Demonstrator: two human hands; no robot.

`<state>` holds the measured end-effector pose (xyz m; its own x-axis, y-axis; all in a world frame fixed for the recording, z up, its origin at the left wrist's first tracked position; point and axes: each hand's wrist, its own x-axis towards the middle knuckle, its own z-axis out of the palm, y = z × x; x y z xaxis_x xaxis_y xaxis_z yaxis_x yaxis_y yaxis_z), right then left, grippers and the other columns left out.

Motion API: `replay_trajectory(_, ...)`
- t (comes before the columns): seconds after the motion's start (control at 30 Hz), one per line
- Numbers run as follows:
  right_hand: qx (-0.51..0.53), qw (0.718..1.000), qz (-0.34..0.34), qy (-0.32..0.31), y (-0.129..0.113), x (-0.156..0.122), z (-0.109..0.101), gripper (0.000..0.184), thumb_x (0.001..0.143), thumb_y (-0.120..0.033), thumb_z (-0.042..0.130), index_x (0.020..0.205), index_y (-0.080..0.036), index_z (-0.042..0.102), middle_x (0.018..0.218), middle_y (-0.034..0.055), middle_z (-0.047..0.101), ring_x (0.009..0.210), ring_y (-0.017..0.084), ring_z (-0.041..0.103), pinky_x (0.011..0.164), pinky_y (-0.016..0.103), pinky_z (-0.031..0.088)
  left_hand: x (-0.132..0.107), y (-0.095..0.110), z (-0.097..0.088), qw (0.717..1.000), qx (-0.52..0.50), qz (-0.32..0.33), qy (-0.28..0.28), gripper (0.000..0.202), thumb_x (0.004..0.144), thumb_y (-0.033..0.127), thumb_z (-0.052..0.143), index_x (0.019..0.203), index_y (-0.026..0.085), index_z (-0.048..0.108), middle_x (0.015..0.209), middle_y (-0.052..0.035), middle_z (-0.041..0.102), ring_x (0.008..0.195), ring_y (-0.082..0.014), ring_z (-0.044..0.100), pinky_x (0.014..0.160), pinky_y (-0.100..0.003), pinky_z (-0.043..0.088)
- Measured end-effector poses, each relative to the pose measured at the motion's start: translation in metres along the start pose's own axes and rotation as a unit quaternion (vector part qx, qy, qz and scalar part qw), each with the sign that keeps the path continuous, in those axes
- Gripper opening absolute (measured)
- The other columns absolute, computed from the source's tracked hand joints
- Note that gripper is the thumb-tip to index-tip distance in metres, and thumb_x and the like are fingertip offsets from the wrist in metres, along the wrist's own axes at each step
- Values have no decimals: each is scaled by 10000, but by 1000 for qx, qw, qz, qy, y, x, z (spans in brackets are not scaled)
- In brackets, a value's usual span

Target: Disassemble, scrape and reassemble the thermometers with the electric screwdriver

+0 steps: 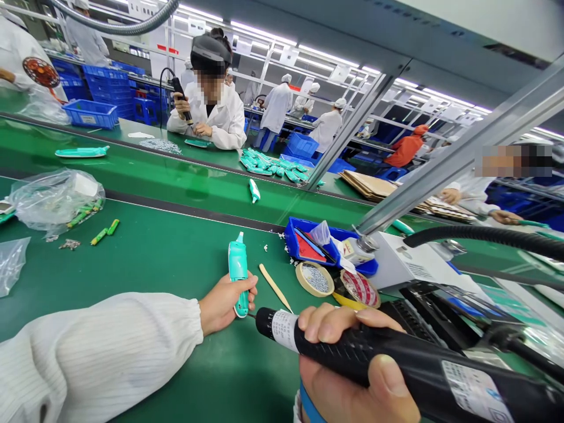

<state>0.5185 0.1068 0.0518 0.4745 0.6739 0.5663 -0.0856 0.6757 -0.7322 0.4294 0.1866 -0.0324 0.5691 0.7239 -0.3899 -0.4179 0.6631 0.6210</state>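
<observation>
My left hand (225, 302) is closed around a teal plastic handset-shaped part (238, 272), holding it upright on the green bench. My right hand (352, 376) grips a black electric screwdriver (388, 358) lying almost level, its tip touching the lower end of the teal part. A white sleeve covers my left forearm. A thin wooden stick (275, 286) lies just right of the teal part.
A blue tray (308, 241) with small items, tape rolls (315, 278), a white machine (409, 264) and a black hose (484, 236) crowd the right. Plastic bags (55, 200) and green bits (104, 231) lie left. Across the conveyor (185, 182) a person in white uses a screwdriver; teal parts (273, 164) are piled nearby.
</observation>
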Motion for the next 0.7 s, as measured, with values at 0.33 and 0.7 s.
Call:
replay_trajectory(0.33, 11, 999, 11, -35, 9, 2, 3, 137, 720, -334, 520, 781, -212, 513, 529, -44, 524, 434, 115, 466, 439, 265, 398, 2, -1, -3, 1000, 8, 2, -5, 292, 651, 277, 697, 757, 162, 450, 577, 44, 472, 464, -42, 416, 458, -169, 309)
replay_trajectory(0.7, 23, 999, 11, -40, 16, 1, 7, 130, 717, -313, 529, 784, -205, 504, 538, -50, 529, 442, 108, 472, 442, 250, 397, 3, 0, -3, 1000, 13, 6, -13, 263, 656, 264, 672, 742, 161, 445, 564, 50, 457, 454, -38, 402, 443, -160, 296)
